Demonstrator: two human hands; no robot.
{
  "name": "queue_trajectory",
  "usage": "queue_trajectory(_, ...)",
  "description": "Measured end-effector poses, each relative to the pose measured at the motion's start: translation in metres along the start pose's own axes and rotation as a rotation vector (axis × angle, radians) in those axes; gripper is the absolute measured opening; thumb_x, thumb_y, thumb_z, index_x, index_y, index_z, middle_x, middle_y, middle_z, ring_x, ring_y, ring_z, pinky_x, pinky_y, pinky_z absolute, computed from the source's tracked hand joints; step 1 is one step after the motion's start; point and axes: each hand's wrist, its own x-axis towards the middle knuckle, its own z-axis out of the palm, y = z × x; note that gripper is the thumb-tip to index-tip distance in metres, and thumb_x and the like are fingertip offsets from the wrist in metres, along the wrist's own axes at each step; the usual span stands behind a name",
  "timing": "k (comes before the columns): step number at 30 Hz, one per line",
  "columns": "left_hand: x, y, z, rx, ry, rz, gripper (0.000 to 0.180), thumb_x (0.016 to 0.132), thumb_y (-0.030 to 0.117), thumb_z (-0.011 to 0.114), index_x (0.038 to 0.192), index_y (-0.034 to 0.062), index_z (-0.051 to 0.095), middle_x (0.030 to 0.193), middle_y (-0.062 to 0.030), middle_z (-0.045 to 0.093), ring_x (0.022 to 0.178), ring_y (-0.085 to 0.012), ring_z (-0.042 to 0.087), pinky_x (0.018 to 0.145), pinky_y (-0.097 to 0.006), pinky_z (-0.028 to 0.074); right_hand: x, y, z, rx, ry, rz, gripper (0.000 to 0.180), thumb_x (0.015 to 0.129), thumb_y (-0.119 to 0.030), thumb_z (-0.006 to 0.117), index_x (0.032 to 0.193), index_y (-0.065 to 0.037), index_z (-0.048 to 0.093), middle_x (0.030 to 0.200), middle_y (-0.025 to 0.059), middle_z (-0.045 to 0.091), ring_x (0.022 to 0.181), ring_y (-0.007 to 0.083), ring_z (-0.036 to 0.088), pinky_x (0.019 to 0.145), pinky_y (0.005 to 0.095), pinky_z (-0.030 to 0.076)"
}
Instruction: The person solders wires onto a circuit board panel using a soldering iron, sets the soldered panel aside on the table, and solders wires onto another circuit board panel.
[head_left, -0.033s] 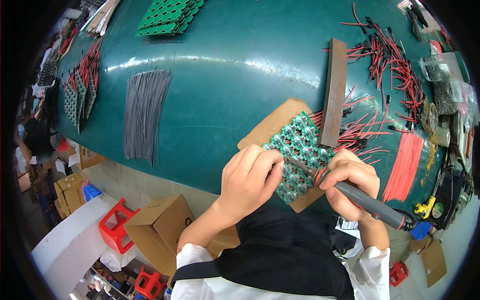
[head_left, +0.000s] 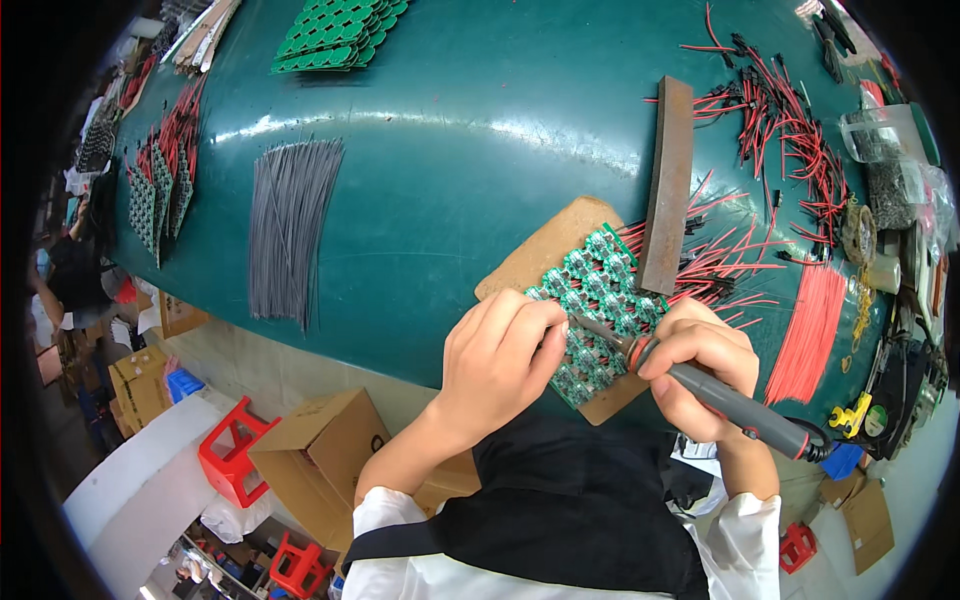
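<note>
My right hand [head_left: 702, 368] is closed round the grey handle of a soldering iron [head_left: 735, 402]. The iron's tip points left onto a green circuit board panel [head_left: 603, 282] of small repeated units. Just left of the tip, my left hand [head_left: 503, 350] is pinched at the board's edge; whatever its fingertips hold is too small to make out. Beneath the panel lies a brown backing board [head_left: 545, 243]. A rusty metal bar [head_left: 665, 185] rests across red and black wires [head_left: 722, 268] that run out from the panel's right side.
A bundle of dark grey wires [head_left: 292, 232] lies left on the green table [head_left: 430, 200]. Wired panels [head_left: 160, 195] are at far left, bare green panels [head_left: 338, 35] at the back. Red wires [head_left: 806, 335] and loose leads [head_left: 790, 140] lie right. A cardboard box [head_left: 315, 460] stands below.
</note>
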Motion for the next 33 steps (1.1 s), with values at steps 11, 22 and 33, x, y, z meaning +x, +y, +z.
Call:
queue_trajectory(11, 0.011, 0.014, -0.01, -0.11, 0.086, -0.151, 0.012, 0.078, 0.0, 0.073, 0.086, 0.0059, 0.065, 0.079, -0.0045, 0.058, 0.064, -0.0167, 0.059, 0.054, -0.03, 0.048, -0.006, -0.006, -0.016, -0.023, 0.112, -0.058, 0.012, 0.068, -0.002, 0.067, 0.08, -0.002, 0.066, 0.066, 0.0064, 0.058, 0.064, 0.0207, 0.053, 0.059, 0.0312, 0.045)
queue_trajectory(22, 0.013, 0.007, 0.009, 0.104, 0.068, 0.051, 0.014, 0.078, 0.009, 0.074, 0.086, 0.009, 0.063, 0.079, -0.0065, 0.059, 0.069, -0.0256, 0.06, 0.059, -0.037, 0.049, -0.01, 0.005, -0.012, -0.011, 0.047, 0.061, 0.009, 0.075, -0.008, 0.068, 0.08, -0.002, 0.065, 0.073, 0.0095, 0.064, 0.069, 0.0211, 0.057, 0.065, 0.0322, 0.045)
queue_trajectory(33, 0.015, 0.005, -0.007, -0.03, 0.207, -0.038, 0.011, 0.087, 0.014, 0.067, 0.091, 0.0078, 0.059, 0.084, -0.0075, 0.048, 0.065, -0.0267, 0.058, 0.057, -0.041, 0.047, -0.007, 0.002, -0.033, 0.025, -0.112, -0.049, 0.007, 0.092, 0.0, 0.057, 0.097, 0.002, 0.062, 0.094, 0.0141, 0.062, 0.084, 0.0233, 0.058, 0.08, 0.0332, 0.047)
